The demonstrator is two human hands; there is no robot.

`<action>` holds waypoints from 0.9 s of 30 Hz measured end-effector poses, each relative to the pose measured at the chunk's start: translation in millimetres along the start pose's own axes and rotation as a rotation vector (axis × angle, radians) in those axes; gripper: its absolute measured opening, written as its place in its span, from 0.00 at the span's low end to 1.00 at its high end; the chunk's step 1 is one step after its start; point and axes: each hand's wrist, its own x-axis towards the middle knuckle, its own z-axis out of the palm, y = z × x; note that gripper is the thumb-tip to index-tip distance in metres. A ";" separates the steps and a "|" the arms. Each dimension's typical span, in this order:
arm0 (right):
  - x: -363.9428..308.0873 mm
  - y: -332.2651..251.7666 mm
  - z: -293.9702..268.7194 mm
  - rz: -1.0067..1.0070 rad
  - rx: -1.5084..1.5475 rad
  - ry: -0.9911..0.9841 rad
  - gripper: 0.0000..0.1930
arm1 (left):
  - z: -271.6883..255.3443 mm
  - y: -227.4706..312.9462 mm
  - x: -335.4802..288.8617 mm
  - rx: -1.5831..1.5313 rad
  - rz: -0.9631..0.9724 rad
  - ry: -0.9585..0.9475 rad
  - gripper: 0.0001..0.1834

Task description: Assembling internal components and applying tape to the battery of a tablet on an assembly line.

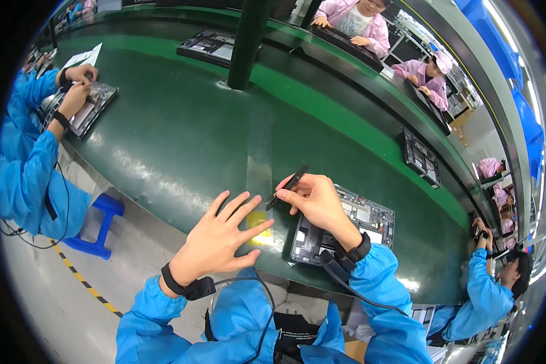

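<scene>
With fingers spread wide, my left hand hovers over or rests on the green tabletop beside a yellow tape patch; contact cannot be made out. My right hand pinches black tweezers, tilted, with the narrow end down toward the table near the patch. Under and to the right of my right wrist lies an opened laptop base, its circuit board and inner parts exposed. My right hand and forearm cover part of it. Both wrists wear black bands with cords.
A green post rises from the table. Other opened laptop bases lie along the far green strip. A co-worker in blue works on another laptop at the left, near a blue stool. Another person in blue sits at the right.
</scene>
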 end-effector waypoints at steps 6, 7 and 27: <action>-0.1 -7.3 3.4 0.001 -0.232 0.021 0.11 | 4.8 -2.1 -0.5 -0.004 -0.003 0.016 0.34; -0.4 -7.9 3.5 0.002 -0.234 0.018 0.11 | 4.8 -1.9 -0.7 -0.005 -0.004 0.017 0.34; -1.3 3.9 7.2 -0.057 0.011 0.013 0.09 | 3.8 -1.3 -0.4 -0.024 -0.017 0.013 0.33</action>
